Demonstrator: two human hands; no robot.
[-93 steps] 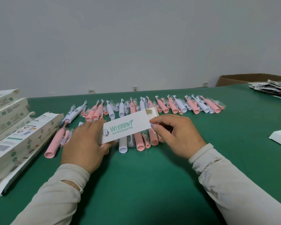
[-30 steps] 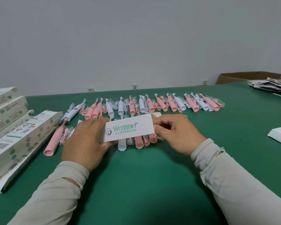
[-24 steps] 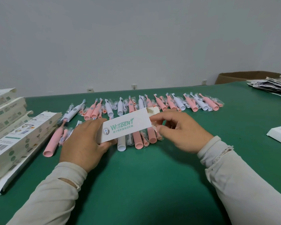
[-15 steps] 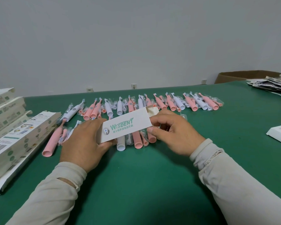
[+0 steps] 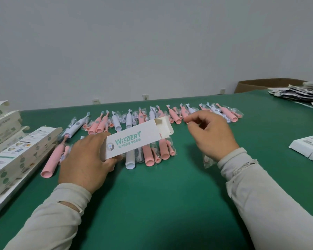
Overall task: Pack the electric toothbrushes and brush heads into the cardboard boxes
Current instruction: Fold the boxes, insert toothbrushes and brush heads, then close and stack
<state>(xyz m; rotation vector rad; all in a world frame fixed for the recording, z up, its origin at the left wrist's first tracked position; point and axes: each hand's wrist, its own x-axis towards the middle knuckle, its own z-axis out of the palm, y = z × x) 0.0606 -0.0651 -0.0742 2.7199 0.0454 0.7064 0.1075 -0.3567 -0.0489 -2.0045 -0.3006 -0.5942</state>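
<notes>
Nearest me, my left hand [image 5: 85,159] grips the white cardboard box [image 5: 134,141] by its closed end, fingers curled under and thumb on the edge, holding it tilted just above the green table [image 5: 161,204]. The open end points up and right, its tuck flap [image 5: 163,126] sticking out. My right hand [image 5: 210,136] hovers just beside that flap, apart from it, fingers loosely curled with thumb and forefinger close together; I cannot tell whether they pinch anything. Under that wrist a small clear bag [image 5: 208,161] lies on the cloth.

I judge the box to be light, thin card that dents if squeezed, so I would keep hold by the edges near the closed end. Right behind it lie pink and white toothbrush handles [image 5: 148,156], smooth, rigid plastic, best taken around the thick barrel. The bagged brush heads [image 5: 170,147] among them look slippery and crinkly. Farther back runs a long row of toothbrushes [image 5: 173,116]; at left sit stacked packed boxes [image 5: 20,152]
</notes>
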